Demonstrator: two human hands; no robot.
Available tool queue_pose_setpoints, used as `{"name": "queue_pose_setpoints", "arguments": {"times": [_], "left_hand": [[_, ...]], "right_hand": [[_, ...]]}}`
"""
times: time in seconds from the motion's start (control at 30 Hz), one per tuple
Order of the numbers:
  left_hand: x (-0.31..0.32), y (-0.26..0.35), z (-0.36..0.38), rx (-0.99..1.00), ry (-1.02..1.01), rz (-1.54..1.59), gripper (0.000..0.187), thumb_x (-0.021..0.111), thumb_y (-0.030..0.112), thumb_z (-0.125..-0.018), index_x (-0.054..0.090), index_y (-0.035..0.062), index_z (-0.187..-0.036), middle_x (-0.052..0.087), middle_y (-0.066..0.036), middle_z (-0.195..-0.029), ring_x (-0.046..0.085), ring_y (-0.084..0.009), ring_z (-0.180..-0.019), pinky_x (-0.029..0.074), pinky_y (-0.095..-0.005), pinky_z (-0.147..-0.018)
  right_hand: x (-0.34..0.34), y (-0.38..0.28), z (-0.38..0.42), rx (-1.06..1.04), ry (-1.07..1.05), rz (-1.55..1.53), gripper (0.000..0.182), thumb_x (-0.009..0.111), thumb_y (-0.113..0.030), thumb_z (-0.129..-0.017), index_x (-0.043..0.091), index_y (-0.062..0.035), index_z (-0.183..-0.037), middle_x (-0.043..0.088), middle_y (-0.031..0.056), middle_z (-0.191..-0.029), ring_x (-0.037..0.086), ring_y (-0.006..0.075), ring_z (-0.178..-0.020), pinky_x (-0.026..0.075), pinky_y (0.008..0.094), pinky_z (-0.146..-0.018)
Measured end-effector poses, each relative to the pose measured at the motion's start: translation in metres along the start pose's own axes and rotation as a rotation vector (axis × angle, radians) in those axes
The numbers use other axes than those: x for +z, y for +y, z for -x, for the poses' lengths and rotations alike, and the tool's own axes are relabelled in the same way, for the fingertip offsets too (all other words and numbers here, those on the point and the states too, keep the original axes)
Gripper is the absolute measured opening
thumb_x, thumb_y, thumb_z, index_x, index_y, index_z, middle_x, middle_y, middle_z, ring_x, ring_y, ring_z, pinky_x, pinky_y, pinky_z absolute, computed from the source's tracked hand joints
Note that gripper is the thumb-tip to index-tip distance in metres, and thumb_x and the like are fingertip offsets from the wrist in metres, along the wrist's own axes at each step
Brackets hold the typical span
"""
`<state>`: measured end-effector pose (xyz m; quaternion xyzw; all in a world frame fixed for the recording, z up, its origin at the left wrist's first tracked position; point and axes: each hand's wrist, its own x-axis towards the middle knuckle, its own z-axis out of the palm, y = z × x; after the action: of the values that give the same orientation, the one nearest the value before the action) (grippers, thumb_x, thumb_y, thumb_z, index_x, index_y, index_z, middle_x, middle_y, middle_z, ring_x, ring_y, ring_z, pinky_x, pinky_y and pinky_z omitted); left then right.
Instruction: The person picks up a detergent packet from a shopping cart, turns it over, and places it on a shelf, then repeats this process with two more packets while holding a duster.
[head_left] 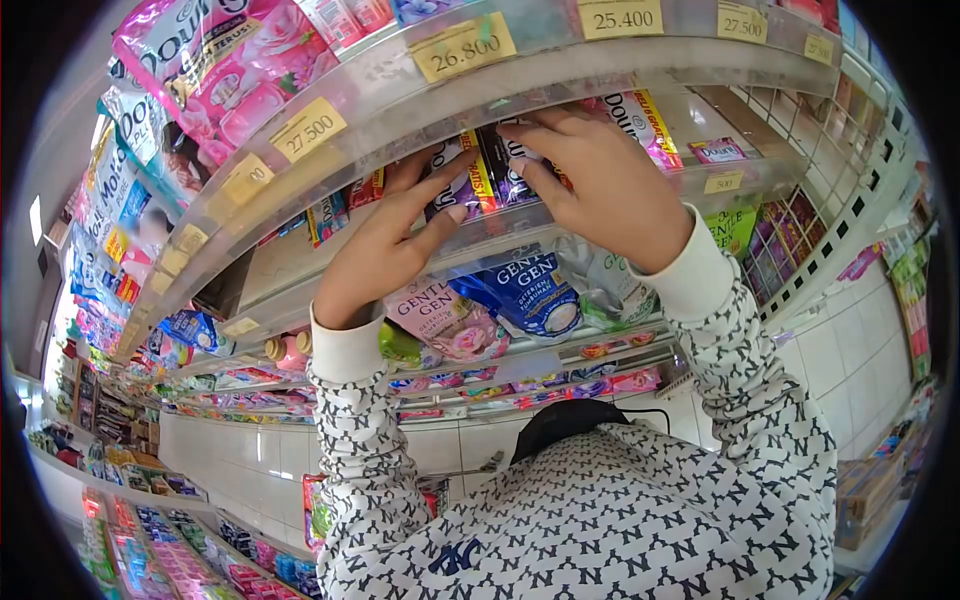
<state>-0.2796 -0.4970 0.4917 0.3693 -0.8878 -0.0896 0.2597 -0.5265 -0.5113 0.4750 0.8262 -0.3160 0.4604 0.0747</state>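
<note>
Both hands reach up to a store shelf (440,110) at eye level. My left hand (385,245) lies with fingers spread on a dark purple refill pouch (462,180) standing on the shelf. My right hand (600,185) curls over the tops of the dark pouches (505,160) beside it, fingers hooked behind them. A pink pouch (645,120) stands just right of my right hand. Whether either hand truly grips a pouch is unclear; both press against the packs. My sleeves are white with a dark letter pattern.
Yellow price tags (462,46) line the shelf edges. Pink pouches (225,60) fill the shelf above. Below sit blue (530,295) and pink (450,320) pouches. More stocked shelves run off to the left (110,470). A white tiled floor (860,350) is at right.
</note>
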Motion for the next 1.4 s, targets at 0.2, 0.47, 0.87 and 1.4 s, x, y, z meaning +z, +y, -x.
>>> {"name": "queue_pose_setpoints", "arguments": {"times": [0.2,0.47,0.87,1.4], "left_hand": [[0.001,-0.009,0.003,0.008,0.028,0.001,0.047,0.055,0.018,-0.097,0.050,0.0122,-0.143,0.030,-0.017,-0.157,0.020,-0.0311,-0.148,0.014,-0.0433,-0.119],[0.002,-0.008,0.001,-0.009,0.042,-0.003,0.046,0.057,0.017,-0.095,0.053,0.0115,-0.141,0.036,-0.018,-0.153,0.027,-0.0328,-0.145,0.017,-0.0431,-0.118],[-0.002,-0.001,-0.003,0.003,0.192,-0.065,0.041,0.066,0.016,-0.090,0.062,0.0099,-0.130,0.056,-0.017,-0.134,0.050,-0.0319,-0.125,0.035,-0.0388,-0.107],[0.003,-0.009,-0.007,-0.009,0.175,-0.014,0.037,0.071,0.019,-0.086,0.069,0.0107,-0.122,0.058,-0.010,-0.124,0.053,-0.0227,-0.114,0.042,-0.0334,-0.095]], "right_hand": [[0.014,0.012,-0.007,-0.017,-0.067,-0.028,0.030,0.061,-0.015,-0.087,0.067,-0.0001,-0.112,0.067,0.0178,-0.112,0.063,0.0366,-0.101,0.050,0.0436,-0.090],[0.017,0.014,-0.005,-0.027,-0.054,-0.054,0.030,0.059,-0.016,-0.085,0.068,-0.0021,-0.110,0.068,0.0143,-0.110,0.064,0.0346,-0.099,0.051,0.0444,-0.090],[0.007,0.011,0.008,-0.057,0.008,0.045,0.027,0.065,-0.018,-0.085,0.070,-0.0052,-0.108,0.067,0.0117,-0.112,0.061,0.0302,-0.106,0.044,0.0445,-0.096],[0.008,0.017,0.002,-0.042,-0.061,0.013,0.024,0.065,-0.018,-0.084,0.071,-0.0044,-0.103,0.068,0.0113,-0.111,0.063,0.0324,-0.104,0.047,0.0456,-0.093]]}}
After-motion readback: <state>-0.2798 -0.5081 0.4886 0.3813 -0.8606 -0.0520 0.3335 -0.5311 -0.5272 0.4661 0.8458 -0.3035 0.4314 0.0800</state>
